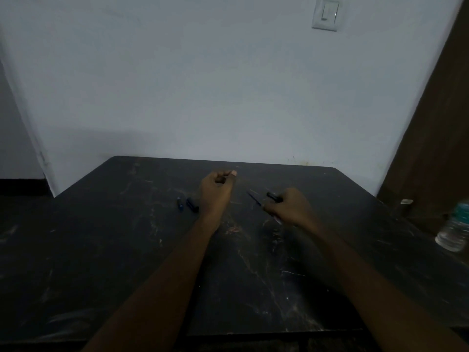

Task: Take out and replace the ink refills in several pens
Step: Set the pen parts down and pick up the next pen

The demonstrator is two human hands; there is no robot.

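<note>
Toward the far edge of the dark, scratched table point(101, 250), both bare hands hover side by side over its middle. The left hand point(215, 190) is curled into a loose fist, thumb tip pressed against the fingers; the light is dim, so I cannot tell whether anything small is pinched there. The right hand point(289, 207) is closed around a dark pen barrel point(274, 197), whose end pokes out toward the far edge, and it also grips a thin blue refill point(254, 199) that slants away to the left from between the fingers. Just left of the left wrist, two short dark blue pen parts point(187, 205) lie close together on the table, possibly caps. At the table's right edge stands a clear plastic water bottle point(454, 228). A light switch point(327, 13) sits high on the pale wall behind.
</note>
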